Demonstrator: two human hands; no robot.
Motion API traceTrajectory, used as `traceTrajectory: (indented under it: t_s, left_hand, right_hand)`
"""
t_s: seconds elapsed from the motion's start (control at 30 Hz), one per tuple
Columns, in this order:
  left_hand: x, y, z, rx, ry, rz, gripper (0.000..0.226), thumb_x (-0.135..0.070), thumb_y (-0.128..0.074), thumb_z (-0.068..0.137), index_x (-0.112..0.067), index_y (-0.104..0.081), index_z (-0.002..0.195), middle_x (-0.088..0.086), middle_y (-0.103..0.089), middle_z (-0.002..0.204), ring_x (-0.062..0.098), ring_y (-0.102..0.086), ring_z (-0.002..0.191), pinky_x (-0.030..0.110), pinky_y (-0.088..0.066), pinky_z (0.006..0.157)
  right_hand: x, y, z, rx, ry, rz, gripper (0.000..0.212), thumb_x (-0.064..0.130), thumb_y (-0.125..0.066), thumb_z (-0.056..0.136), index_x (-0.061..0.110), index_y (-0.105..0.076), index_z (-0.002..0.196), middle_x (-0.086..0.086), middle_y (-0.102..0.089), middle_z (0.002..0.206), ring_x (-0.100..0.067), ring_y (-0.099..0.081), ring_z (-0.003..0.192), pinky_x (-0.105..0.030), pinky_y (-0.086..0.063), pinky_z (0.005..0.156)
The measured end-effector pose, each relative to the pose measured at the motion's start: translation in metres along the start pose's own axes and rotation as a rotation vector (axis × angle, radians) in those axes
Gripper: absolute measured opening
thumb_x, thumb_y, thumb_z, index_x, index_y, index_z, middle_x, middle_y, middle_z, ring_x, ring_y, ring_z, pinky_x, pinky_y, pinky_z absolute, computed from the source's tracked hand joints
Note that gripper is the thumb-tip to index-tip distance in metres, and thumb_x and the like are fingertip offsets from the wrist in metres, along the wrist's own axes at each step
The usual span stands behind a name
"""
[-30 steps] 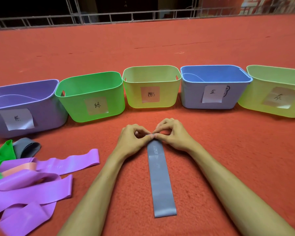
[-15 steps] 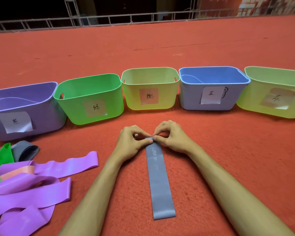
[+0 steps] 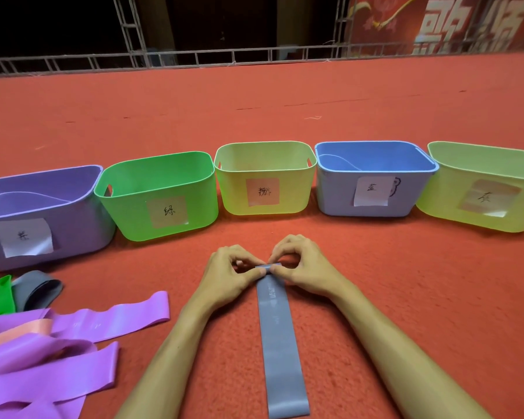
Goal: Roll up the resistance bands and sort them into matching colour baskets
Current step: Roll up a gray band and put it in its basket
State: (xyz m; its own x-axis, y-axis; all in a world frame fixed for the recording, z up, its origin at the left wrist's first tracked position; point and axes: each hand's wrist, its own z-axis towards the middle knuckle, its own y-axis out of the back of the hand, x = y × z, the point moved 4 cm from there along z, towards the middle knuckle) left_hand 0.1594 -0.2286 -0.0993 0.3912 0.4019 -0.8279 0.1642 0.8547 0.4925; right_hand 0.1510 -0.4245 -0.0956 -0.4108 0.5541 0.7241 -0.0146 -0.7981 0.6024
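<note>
The grey band lies flat and straight on the red carpet, running away from the person. Its far end is turned over into a small roll, which the left hand and the right hand both pinch with thumb and curled fingers. Beyond them stands a row of labelled baskets: purple basket, green basket, yellow basket, blue basket, pale green basket. Well to the left lies a heap of loose purple bands
</note>
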Motion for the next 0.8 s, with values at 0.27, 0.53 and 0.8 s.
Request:
traceTrajectory:
  t_s: [0.27,0.53,0.8]
  left_hand:
    - [-0.0011,0.0012,-0.0008,0.012,0.015,0.002,0.014,-0.028,-0.087,0.081,-0.037,-0.084,0.091,-0.009,-0.073,0.086,0.011,-0.067,0.082,0.04,-0.057,0.078]
    - [-0.0046,0.0008,-0.0013,0.033,0.036,0.003,0.026,-0.041,-0.081,0.065,-0.035,-0.083,0.09,-0.012,-0.074,0.085,0.002,-0.064,0.079,0.023,-0.049,0.075]
    - [-0.0039,0.0028,-0.0008,0.081,0.004,-0.005,0.018,-0.036,-0.082,0.072,-0.039,-0.084,0.09,-0.01,-0.074,0.086,0.013,-0.067,0.085,0.025,-0.05,0.077]
  right_hand:
    - [-0.0042,-0.0017,0.0012,0.006,-0.033,-0.015,0.013,0.04,-0.074,0.074,0.031,-0.081,0.079,0.016,-0.069,0.096,-0.003,-0.057,0.097,-0.022,-0.041,0.088]
    - [-0.0022,-0.0011,0.0007,0.009,-0.024,0.029,0.015,0.036,-0.077,0.067,0.029,-0.082,0.079,0.014,-0.07,0.097,-0.005,-0.059,0.096,-0.02,-0.039,0.091]
    - [-0.0017,0.0012,0.0013,0.057,-0.037,0.062,0.01,0.028,-0.082,0.066,0.03,-0.08,0.076,0.011,-0.071,0.097,-0.006,-0.064,0.098,-0.031,-0.041,0.1]
